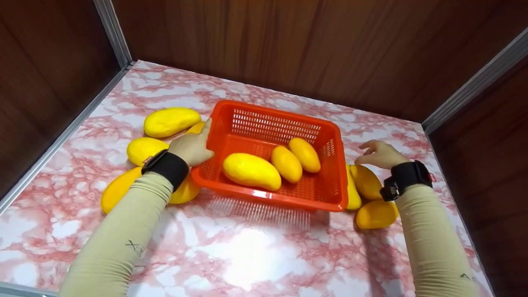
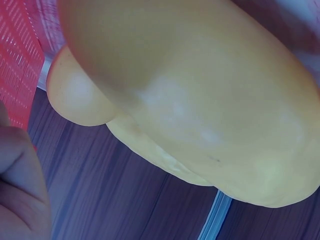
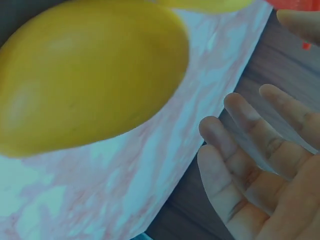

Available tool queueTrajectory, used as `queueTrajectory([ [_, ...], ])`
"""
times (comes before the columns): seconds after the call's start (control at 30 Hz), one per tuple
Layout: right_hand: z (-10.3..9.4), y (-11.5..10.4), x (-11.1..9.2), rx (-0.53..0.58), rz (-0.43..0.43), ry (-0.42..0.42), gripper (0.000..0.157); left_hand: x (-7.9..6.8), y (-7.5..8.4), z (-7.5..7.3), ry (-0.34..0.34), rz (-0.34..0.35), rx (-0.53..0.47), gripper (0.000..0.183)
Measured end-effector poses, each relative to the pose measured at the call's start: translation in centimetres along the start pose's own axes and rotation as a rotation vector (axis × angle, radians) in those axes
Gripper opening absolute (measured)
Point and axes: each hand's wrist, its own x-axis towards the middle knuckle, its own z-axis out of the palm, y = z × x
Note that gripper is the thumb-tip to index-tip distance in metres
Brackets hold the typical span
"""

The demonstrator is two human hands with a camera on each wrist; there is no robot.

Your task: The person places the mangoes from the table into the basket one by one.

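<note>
Touching the left rim of a rectangular red plastic basket (image 1: 270, 196), a person's left hand (image 1: 190, 148) hides some fingers; I can't tell if it grips. Well apart, the right hand (image 1: 381, 154) hovers, fingers relaxed, near smooth yellow oval mangoes (image 1: 376, 215) beside the basket; three more mangoes (image 1: 286, 164) lie inside.

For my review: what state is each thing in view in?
Basket: upright, partly filled
Mangoes inside basket: three, lying
Left mangoes: lying outside, partly hidden
Right mangoes: three, lying outside
Left grip: at basket's left rim, hold unclear
Right grip: fingers apart, empty
Wristbands: worn
</note>
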Motion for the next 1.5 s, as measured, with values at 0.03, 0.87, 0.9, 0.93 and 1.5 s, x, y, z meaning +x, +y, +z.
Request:
queueTrajectory([
  [0.03,0.0,0.2,0.0,0.001,0.007,-0.01,0.07,0.0,0.0,0.0,0.001,0.0,0.0,0.093],
  [0.87,2.3,3.5,-0.2,-0.036,0.073,-0.182,0.084,0.0,0.0,0.0,-0.004,-0.01,-0.003,0.092],
  [0.9,2.3,3.5,-0.2,-0.036,0.073,-0.184,0.084,0.0,0.0,0.0,-0.001,-0.01,-0.003,0.092],
  [0.93,2.3,3.5,-0.2,-0.033,0.076,-0.189,0.085,0.0,0.0,0.0,0.001,-0.012,-0.003,0.092],
  [1.5,2.6,3.7,-0.1,0.021,0.156,-0.248,0.094,0.2,-0.1,0.2,0.011,0.003,0.015,0.093],
])
